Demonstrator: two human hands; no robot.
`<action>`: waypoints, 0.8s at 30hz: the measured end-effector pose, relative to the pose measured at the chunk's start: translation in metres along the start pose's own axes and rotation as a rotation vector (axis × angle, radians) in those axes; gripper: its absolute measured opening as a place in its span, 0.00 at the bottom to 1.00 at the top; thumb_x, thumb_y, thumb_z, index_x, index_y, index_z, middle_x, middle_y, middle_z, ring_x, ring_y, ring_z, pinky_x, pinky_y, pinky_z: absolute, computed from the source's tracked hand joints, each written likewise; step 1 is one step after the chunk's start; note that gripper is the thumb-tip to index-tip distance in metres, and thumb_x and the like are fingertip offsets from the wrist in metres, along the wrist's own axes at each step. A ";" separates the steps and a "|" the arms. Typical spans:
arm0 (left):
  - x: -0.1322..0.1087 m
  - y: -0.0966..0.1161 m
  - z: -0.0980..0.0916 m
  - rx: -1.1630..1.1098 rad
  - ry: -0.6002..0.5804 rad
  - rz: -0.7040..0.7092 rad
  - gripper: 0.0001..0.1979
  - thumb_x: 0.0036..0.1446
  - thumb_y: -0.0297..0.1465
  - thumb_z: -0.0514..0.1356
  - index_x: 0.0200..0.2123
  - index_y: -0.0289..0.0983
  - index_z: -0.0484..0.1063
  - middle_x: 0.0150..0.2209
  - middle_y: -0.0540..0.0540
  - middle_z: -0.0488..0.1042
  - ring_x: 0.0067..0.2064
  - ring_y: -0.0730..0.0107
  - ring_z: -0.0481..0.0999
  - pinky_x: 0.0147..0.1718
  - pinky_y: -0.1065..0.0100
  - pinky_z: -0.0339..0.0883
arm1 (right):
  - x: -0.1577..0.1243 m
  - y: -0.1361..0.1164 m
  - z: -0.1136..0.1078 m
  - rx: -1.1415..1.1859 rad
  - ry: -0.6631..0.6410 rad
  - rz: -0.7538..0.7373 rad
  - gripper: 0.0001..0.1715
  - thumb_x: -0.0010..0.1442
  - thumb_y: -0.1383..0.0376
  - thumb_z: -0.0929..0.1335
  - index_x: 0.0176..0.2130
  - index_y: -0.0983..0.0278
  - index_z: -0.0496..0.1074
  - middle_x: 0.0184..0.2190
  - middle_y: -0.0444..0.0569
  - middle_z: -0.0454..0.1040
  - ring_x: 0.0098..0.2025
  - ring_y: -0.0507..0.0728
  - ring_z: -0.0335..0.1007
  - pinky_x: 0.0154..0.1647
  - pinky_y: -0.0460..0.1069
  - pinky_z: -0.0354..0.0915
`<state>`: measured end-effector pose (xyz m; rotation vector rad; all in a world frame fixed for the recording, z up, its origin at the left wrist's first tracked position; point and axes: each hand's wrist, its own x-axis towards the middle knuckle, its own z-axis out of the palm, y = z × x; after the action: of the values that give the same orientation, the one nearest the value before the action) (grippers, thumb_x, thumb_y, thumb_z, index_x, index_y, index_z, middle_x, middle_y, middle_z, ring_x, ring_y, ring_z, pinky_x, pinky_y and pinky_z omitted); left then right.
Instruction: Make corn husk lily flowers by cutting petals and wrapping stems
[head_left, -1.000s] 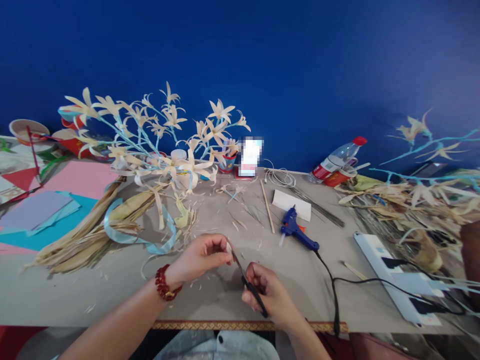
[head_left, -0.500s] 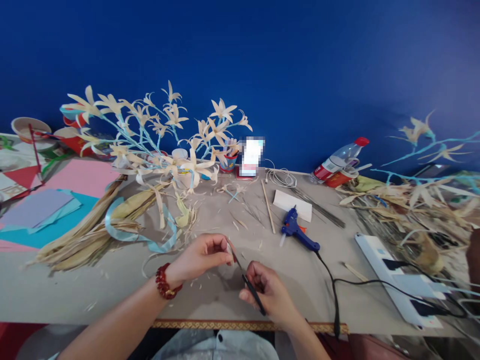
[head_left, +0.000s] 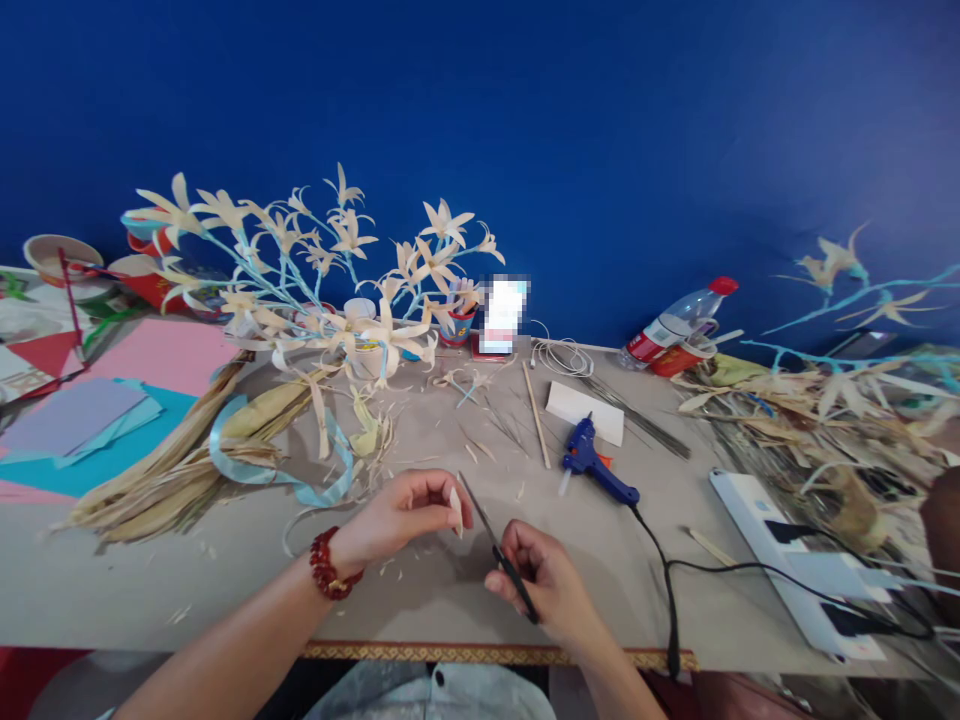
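Between the thumb and fingers of my left hand (head_left: 424, 508) is pinched a small pale piece of corn husk (head_left: 456, 510). My right hand (head_left: 536, 575) grips black-handled scissors (head_left: 510, 575), whose blades point up and left and end just beside the husk piece. The blades look nearly closed, with a small gap to the husk. Tiny pale clippings (head_left: 386, 568) lie on the table below my left hand. Behind it a light blue ribbon (head_left: 330, 492) curls over a bundle of dried husks (head_left: 172, 480).
Husk flowers on blue stems (head_left: 352, 325) stand at back left. A blue glue gun (head_left: 596, 460) lies right of centre, its cord running to the front edge. A white power strip (head_left: 780, 560) sits at right, near more husks. A bottle (head_left: 679, 320) leans at the back.
The scissors and my right hand have shifted slightly right, away from the husk piece. In my left hand the husk piece now shows broader side on.
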<state>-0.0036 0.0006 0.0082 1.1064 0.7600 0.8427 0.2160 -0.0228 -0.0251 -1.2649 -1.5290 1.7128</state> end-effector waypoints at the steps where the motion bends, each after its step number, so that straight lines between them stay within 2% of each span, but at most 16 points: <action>1: 0.000 0.000 0.000 0.002 -0.011 0.007 0.10 0.54 0.34 0.62 0.27 0.34 0.69 0.32 0.45 0.73 0.35 0.69 0.70 0.36 0.70 0.61 | 0.000 -0.001 0.000 0.029 0.029 0.001 0.30 0.45 0.46 0.74 0.24 0.61 0.55 0.15 0.35 0.55 0.18 0.47 0.48 0.19 0.44 0.44; 3: -0.001 -0.002 0.000 0.018 -0.035 0.014 0.10 0.55 0.35 0.62 0.28 0.34 0.69 0.32 0.45 0.73 0.34 0.70 0.69 0.35 0.71 0.60 | 0.002 -0.007 0.002 0.106 0.103 -0.031 0.28 0.46 0.49 0.75 0.27 0.61 0.57 0.18 0.37 0.61 0.19 0.48 0.54 0.20 0.44 0.49; 6: 0.000 -0.006 0.001 0.059 -0.062 -0.023 0.11 0.55 0.36 0.62 0.28 0.34 0.70 0.30 0.47 0.72 0.32 0.72 0.68 0.33 0.72 0.60 | 0.008 -0.024 0.008 0.207 0.163 -0.128 0.23 0.48 0.54 0.75 0.32 0.60 0.60 0.29 0.43 0.71 0.26 0.50 0.62 0.26 0.45 0.57; 8: 0.000 -0.009 0.004 0.085 -0.058 -0.046 0.11 0.54 0.36 0.62 0.28 0.34 0.69 0.28 0.48 0.71 0.30 0.73 0.68 0.32 0.72 0.61 | 0.014 -0.033 0.013 0.247 0.177 -0.166 0.23 0.48 0.58 0.76 0.35 0.60 0.61 0.33 0.44 0.72 0.28 0.50 0.65 0.28 0.45 0.60; 15: 0.001 -0.007 0.010 0.377 -0.005 -0.012 0.08 0.54 0.31 0.60 0.25 0.34 0.69 0.26 0.49 0.71 0.29 0.73 0.67 0.30 0.73 0.61 | 0.029 -0.035 0.019 0.259 0.136 -0.150 0.22 0.46 0.66 0.76 0.34 0.61 0.60 0.29 0.40 0.70 0.29 0.50 0.65 0.29 0.44 0.61; 21: 0.002 -0.010 0.005 0.199 0.018 -0.035 0.09 0.54 0.35 0.61 0.29 0.35 0.69 0.30 0.48 0.70 0.31 0.73 0.67 0.31 0.73 0.59 | 0.026 -0.037 0.014 0.269 0.172 -0.125 0.22 0.45 0.65 0.75 0.32 0.61 0.60 0.27 0.40 0.70 0.27 0.50 0.64 0.27 0.44 0.59; 24: 0.001 -0.010 0.005 0.079 0.060 0.016 0.11 0.54 0.37 0.62 0.29 0.35 0.69 0.30 0.47 0.70 0.32 0.72 0.67 0.33 0.72 0.60 | 0.023 -0.038 0.016 0.292 0.198 -0.124 0.22 0.44 0.65 0.76 0.32 0.61 0.60 0.27 0.41 0.70 0.27 0.50 0.64 0.26 0.44 0.59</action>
<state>0.0030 -0.0025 -0.0005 1.1624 0.8410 0.8686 0.1847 -0.0024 0.0031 -1.1256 -1.1699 1.6094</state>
